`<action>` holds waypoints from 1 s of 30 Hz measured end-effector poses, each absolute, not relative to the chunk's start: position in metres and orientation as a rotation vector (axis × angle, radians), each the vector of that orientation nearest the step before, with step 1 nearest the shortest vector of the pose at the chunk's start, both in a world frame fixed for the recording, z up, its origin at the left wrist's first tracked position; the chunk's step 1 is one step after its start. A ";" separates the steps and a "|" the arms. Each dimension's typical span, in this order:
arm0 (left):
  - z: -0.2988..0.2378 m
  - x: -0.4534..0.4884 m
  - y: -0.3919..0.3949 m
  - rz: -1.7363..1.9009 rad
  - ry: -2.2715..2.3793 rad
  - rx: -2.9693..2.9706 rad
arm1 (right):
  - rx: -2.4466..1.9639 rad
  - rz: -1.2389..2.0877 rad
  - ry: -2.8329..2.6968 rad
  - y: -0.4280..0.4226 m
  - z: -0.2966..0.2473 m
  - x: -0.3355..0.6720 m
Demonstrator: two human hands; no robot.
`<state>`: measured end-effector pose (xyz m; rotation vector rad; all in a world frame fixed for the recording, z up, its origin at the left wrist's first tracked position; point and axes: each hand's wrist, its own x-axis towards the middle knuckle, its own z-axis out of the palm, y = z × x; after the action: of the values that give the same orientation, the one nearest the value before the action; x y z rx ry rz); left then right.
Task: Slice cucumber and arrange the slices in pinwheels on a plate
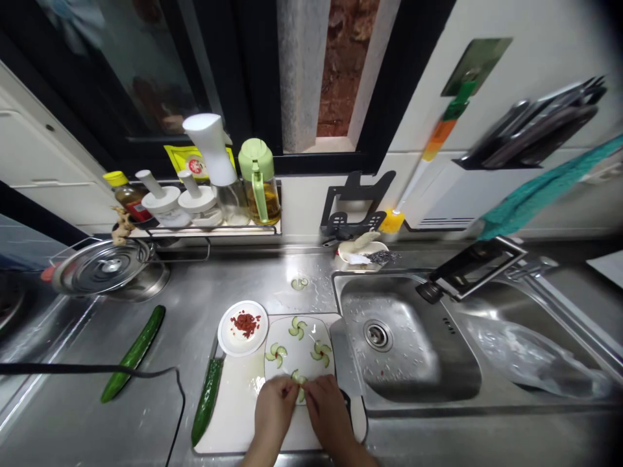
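Left hand [272, 410] and right hand [329, 415] low in view, side by side, fingertips meeting at the near edge of a square white plate [300, 353]. Both grips drawn in tight, thumb against fingers, pinching thin cucumber slices [298, 381] right where plate rim and hands meet. How many slices sit under the fingers: cannot tell.

On the same plate, three more pinwheel-shaped clusters of slices: one at the far edge [296, 327], one to the left [276, 353], one to the right [321, 351]. Plate resting on a white cutting board [238, 408], near the front of the steel tabletop [195, 292].

Just beside the plate's far left corner, touching or nearly so, a small round dish [228, 338] with a heap of red bits [246, 322] in it. On the board's left edge, a cut cucumber [208, 399], lying lengthwise. Along the plate's right side, a cleaver [346, 360], blade flat, between plate and sink [418, 373].

Farther left on the tabletop, well apart from the board, a whole cucumber [134, 353] set on a slant, with a black cable [97, 370] crossing just below it. Behind the plate, alone on bare steel, a few stray slices [299, 283].

At the back left, a pot lid [102, 266]; beside it a rack [214, 230] of condiment jars, among them an oil bottle [260, 185] with a green top. Over the sink, a faucet [467, 269] angled across.
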<state>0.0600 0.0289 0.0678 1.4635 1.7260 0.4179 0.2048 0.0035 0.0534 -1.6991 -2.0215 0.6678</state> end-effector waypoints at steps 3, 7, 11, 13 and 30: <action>0.067 0.061 0.029 0.387 1.733 1.493 | -1.717 0.693 -2.016 0.002 0.054 0.205; 0.067 0.062 0.030 0.352 1.757 1.523 | -1.730 0.699 -2.028 0.001 0.053 0.204; 0.065 0.062 0.030 0.335 1.776 1.534 | -1.751 0.676 -2.056 0.002 0.053 0.203; 0.064 0.062 0.029 0.332 1.775 1.542 | -1.753 0.662 -2.072 0.002 0.054 0.203; 0.067 0.059 0.026 0.430 1.761 1.497 | -1.754 0.669 -2.068 0.003 0.060 0.204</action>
<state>0.0587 0.0261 0.0666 1.4967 1.7606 0.4298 0.2045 0.0033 0.0598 -1.7536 -2.0675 0.6692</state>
